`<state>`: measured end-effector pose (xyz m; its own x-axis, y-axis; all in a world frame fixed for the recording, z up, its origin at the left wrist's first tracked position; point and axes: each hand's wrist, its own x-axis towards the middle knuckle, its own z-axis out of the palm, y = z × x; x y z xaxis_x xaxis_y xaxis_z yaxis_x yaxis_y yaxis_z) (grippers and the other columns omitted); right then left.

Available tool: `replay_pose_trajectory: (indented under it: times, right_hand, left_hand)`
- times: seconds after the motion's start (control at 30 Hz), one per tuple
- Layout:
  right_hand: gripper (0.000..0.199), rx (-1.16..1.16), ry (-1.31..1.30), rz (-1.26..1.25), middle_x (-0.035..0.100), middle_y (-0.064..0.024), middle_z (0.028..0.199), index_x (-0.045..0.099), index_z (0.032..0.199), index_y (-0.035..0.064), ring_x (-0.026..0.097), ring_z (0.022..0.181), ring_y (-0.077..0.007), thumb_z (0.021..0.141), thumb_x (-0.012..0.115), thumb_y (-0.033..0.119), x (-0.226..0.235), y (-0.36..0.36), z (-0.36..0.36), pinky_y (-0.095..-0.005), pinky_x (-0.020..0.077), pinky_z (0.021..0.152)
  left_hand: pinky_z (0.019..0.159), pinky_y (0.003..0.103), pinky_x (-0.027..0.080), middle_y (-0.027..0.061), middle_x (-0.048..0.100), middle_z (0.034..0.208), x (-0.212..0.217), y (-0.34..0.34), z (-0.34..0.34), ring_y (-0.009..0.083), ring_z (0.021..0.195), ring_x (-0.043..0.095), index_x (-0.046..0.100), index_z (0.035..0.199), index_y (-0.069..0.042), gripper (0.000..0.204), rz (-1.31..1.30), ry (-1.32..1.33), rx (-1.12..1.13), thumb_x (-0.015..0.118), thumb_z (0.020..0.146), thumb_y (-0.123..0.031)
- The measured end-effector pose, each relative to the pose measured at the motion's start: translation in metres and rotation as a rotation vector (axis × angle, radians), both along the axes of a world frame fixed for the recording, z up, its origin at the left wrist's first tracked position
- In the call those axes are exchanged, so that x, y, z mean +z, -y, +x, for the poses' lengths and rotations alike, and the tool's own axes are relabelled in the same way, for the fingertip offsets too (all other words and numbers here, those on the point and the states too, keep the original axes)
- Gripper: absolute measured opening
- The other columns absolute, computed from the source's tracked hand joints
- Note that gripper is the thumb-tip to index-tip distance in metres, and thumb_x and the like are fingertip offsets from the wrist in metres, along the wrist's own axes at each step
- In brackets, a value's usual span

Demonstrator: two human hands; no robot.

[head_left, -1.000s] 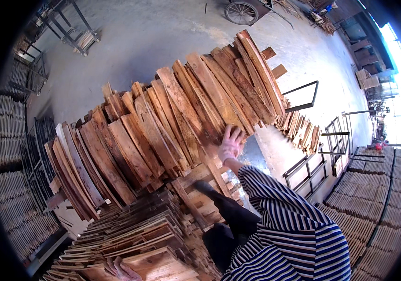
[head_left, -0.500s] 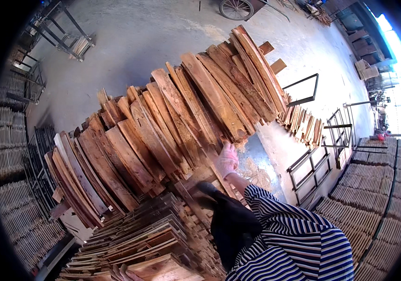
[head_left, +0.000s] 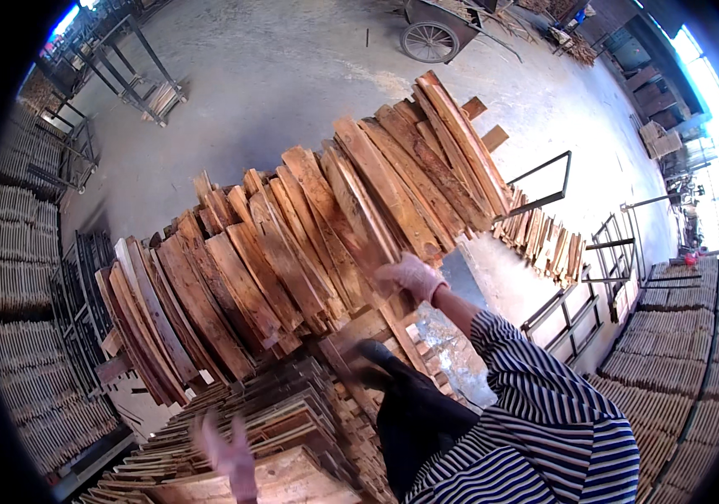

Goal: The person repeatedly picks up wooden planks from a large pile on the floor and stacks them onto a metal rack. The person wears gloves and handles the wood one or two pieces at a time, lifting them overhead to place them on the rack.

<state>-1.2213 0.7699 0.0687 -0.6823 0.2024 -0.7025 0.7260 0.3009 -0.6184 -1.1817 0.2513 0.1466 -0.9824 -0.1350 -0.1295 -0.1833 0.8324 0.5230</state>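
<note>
A long row of rough wooden planks (head_left: 229,277), many standing on edge, runs diagonally across the middle. My right hand (head_left: 414,277), in a pale pinkish glove, grips the near end of one plank (head_left: 363,202) toward the right part of the row. That plank is tipped up on its edge and slightly blurred. My left hand (head_left: 229,458), gloved too and smeared by motion, hovers with fingers apart above a lower stack of boards (head_left: 284,475). It holds nothing that I can see.
A metal frame (head_left: 544,189) and a smaller row of wood pieces (head_left: 544,244) stand to the right. Slatted stacks (head_left: 661,361) line the right side, others (head_left: 23,286) the left. A wheeled cart (head_left: 435,38) is at the far side. My dark shoe (head_left: 376,357) is below the row.
My left hand has come into view at the lower left. My right hand has shifted slightly, and the plank at it has tipped up on edge. The whole view has shifted a little.
</note>
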Motion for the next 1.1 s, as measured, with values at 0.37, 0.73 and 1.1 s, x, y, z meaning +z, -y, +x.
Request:
replay_pose_trajectory:
  times: [0.37, 0.73, 1.1]
  right_hand:
    - [0.079, 0.322, 0.17, 0.321, 0.066, -0.0162, 0.117, 0.057, 0.129, 0.001, 0.068, 0.108, -0.0308, 0.082, 0.078, 0.061, 0.133, 0.107, 0.145, -0.045, 0.0551, 0.088]
    - [0.107, 0.159, -0.116, 0.804, 0.041, -0.029, 0.153, 0.011, 0.164, 0.0092, 0.051, 0.132, -0.0479, 0.087, 0.073, 0.049, -0.159, 0.027, -0.011, -0.0552, 0.0511, 0.098]
    - [0.092, 0.319, -0.08, 0.296, 0.046, -0.0279, 0.151, 0.04, 0.151, 0.0011, 0.046, 0.139, -0.0429, 0.085, 0.072, 0.057, -0.048, 0.006, -0.026, -0.049, 0.0411, 0.113]
  left_hand:
    - [0.11, 0.046, 0.047, 0.0153, 0.057, 0.145, -0.111, -0.306, -0.05, 0.0262, 0.129, 0.057, 0.053, 0.147, -0.007, 0.062, 1.376, 0.86, 0.242, 0.072, 0.096, -0.038]
    - [0.1, 0.046, 0.054, 0.0125, 0.066, 0.125, -0.109, -0.243, 0.004, 0.032, 0.112, 0.065, 0.054, 0.139, -0.007, 0.058, 1.56, 0.635, 0.513, 0.07, 0.095, -0.041]
    - [0.092, 0.045, 0.058, 0.0134, 0.072, 0.109, -0.08, -0.211, 0.025, 0.0305, 0.1, 0.069, 0.062, 0.126, -0.003, 0.052, 1.923, 0.586, 0.433, 0.067, 0.096, -0.045]
